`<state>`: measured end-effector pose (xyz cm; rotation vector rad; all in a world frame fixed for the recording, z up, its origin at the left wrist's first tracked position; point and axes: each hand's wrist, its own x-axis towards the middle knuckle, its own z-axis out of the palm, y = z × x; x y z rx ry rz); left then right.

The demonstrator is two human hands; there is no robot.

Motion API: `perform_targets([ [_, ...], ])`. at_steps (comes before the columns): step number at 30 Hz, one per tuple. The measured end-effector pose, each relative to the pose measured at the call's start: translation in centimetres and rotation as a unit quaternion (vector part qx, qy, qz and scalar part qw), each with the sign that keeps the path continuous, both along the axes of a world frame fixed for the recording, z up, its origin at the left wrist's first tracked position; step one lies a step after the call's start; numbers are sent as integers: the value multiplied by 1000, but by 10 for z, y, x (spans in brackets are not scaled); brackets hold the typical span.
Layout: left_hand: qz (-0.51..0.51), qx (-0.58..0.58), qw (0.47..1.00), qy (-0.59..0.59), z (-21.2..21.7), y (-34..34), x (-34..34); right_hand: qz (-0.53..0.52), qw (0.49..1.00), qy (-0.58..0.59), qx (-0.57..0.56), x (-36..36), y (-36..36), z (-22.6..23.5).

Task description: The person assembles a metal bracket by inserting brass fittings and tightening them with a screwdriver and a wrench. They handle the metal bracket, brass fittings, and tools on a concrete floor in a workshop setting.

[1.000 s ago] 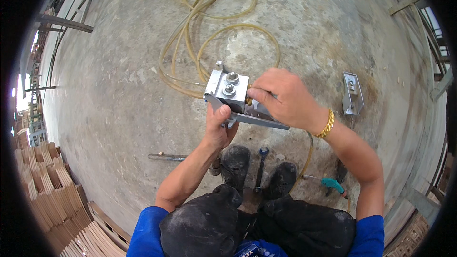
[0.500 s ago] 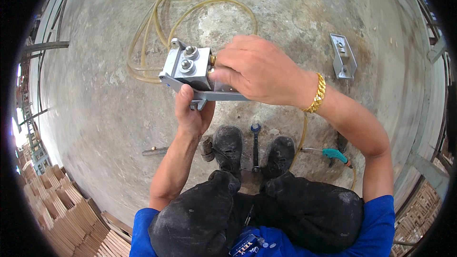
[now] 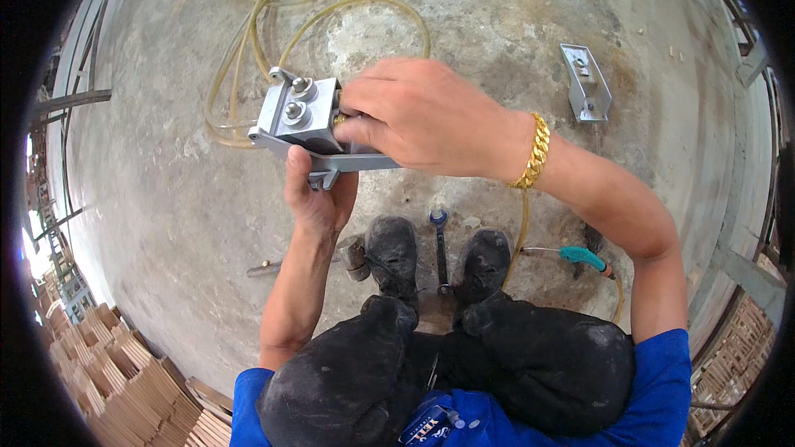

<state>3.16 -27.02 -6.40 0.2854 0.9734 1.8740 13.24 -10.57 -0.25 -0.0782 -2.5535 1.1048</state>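
My left hand [image 3: 321, 203] is wrapped from below round a grey metal bracket [image 3: 356, 163], its thumb against the near side. Set in the bracket is a silver metal block [image 3: 313, 126] with two round studs on its top face. At the block's right side, my right hand [image 3: 431, 120] has thumb and fingers closed round a small brass fitting [image 3: 339, 121]. Most of that fitting is hidden by the fingers, which are slightly blurred. A gold chain bracelet [image 3: 535, 149] circles the right wrist.
Yellowish hose [image 3: 263, 37] lies coiled beyond the block. A silver metal cover [image 3: 586, 91] rests at the right. Near my shoes are a wrench [image 3: 440, 252], a hammer [image 3: 356, 261] and a teal air gun [image 3: 583, 258]. Wooden pieces [image 3: 116, 364] are stacked at lower left.
Both hands, with the bracket and block, have shifted a little to the left. The right fingers stay at the brass fitting. The whole view has moved slightly too.
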Motion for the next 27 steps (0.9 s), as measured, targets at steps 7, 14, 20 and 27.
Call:
perform_targets([
  [7,-28,24,999,40,-6,-6,-8,9,997,68,44,-2,-2,0],
  [14,44,26,998,-21,2,-1,-5,-30,994,100,-16,-2,-10,0],
  [20,26,2,1000,2,7,2,-4,-14,1000,0,-11,-1,-1,3],
  [27,30,-14,999,-9,7,3,1,-18,1000,21,-3,-1,1,1],
])
